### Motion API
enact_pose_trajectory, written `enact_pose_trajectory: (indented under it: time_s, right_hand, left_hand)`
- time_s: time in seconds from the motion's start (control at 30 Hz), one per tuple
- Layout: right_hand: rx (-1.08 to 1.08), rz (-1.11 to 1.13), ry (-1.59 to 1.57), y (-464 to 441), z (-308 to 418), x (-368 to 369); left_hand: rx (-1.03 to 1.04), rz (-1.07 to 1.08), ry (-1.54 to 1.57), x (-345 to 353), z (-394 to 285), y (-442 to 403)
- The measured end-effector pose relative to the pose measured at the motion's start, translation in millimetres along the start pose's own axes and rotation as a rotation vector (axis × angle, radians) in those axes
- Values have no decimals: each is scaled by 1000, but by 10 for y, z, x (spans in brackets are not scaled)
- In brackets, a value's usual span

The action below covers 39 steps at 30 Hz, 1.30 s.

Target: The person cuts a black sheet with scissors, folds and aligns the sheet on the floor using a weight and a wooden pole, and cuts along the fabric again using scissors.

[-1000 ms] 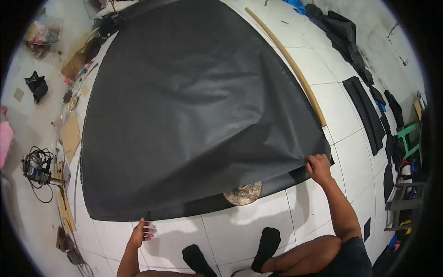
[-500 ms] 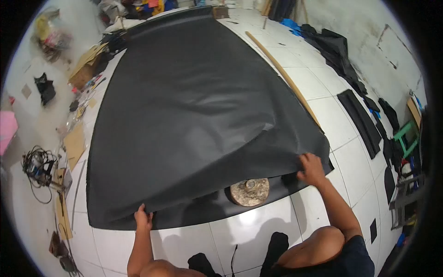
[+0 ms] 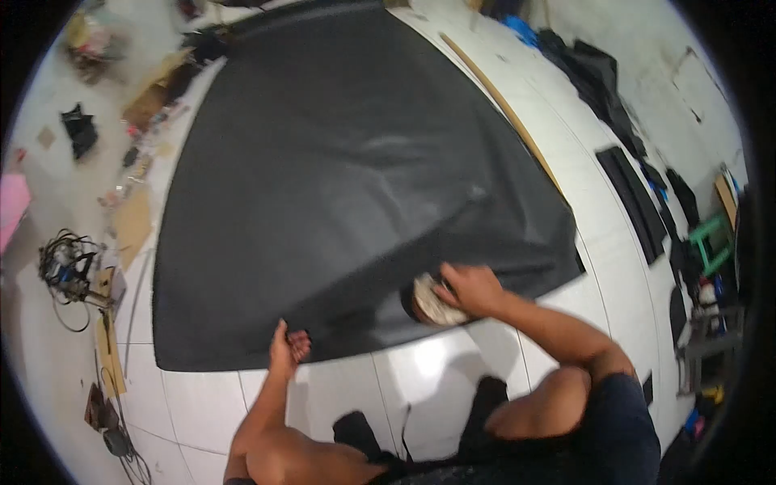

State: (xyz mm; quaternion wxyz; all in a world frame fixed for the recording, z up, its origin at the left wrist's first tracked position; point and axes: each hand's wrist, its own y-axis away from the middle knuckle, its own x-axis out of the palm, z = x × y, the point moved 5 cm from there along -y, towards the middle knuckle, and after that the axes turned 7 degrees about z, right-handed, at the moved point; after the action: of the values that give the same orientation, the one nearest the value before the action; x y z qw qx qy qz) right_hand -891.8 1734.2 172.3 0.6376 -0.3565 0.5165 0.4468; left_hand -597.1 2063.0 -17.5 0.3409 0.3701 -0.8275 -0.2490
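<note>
A large black sheet [image 3: 323, 186], leather-like and slightly glossy, covers the tiled floor before me, with creases toward its right side. My right hand [image 3: 471, 288] grips a thick round mottled disc [image 3: 435, 303] near its middle. The disc looks tilted, at the sheet's near edge; whether it still touches the sheet I cannot tell. My left hand [image 3: 289, 347] is over the near edge to the left, thumb up and apart from loosely curled fingers, with nothing seen in it.
A long tan tube [image 3: 505, 109] lies along the sheet's right side. Black offcuts [image 3: 634, 202] and a green stool [image 3: 710, 245] are farther right. Cardboard pieces [image 3: 133, 226] and a tangle of dark cables [image 3: 69, 271] line the left wall.
My right hand has let go of the sheet's raised flap and moved left onto the disc, which is now tilted. The flap has dropped. My left hand has released it and shifted right.
</note>
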Motion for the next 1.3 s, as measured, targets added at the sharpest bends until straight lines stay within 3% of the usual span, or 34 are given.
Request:
enact_pose_trajectory:
  time_s: [0.03,0.07,0.2,0.6,0.63,0.73,0.8,0.83,0.87,0.9,0.93,0.97,1.07,1.1,1.13,1.23,1.3]
  right_hand:
    - [20,43,-50,-6,-39,28]
    - [35,120,-70,40,-25,-1]
    - [-238,42,-39,326,223,93]
    - [-225,321,-359,1168,796,339]
    - [-267,325,-378,1242,836,380]
    - [-304,410,-382,1249,821,416]
    - [-380,440,-546,1156,761,407]
    - [-294,650,-569,1066,649,418]
    - [-210,658,-667,958,440,475]
    - [-104,409,-743,831,115,444]
    - [152,411,-856,722,-318,537]
    - [455,242,-1026,773,-844,598]
    - [1045,-118,-500,1275,-2264,522]
    - [1250,-25,-469,1546,-2617,519]
    - [1404,-126,-313,1862,-2892,550]
    - [1551,-235,-154,2407,-3364,666]
    - [1580,-227,-606,2465,-3600,951]
  left_hand:
    - [61,-137,-69,150,-91,141]
    - [-6,-83,-110,-60,25,-22]
    - [92,-172,-133,103,-20,80]
    - [28,-161,-43,-170,332,-126]
    - [32,-244,-51,-144,334,-74]
    - [23,-174,-40,-179,332,-97]
    - [28,-177,-56,-266,353,-134]
    - [27,-176,-87,-242,349,-153]
    - [27,-164,-97,-215,341,-169]
    - [21,-200,-113,-179,306,-118]
    - [16,-239,-125,-164,291,-75]
    - [19,-284,-132,-138,293,-61]
    - [31,-242,-163,-107,273,-47]
    - [56,-344,-161,-110,276,-24]
    - [38,-337,-161,-78,256,4]
    - [68,-420,-125,-149,251,6]
    - [65,-462,-122,-214,230,-22]
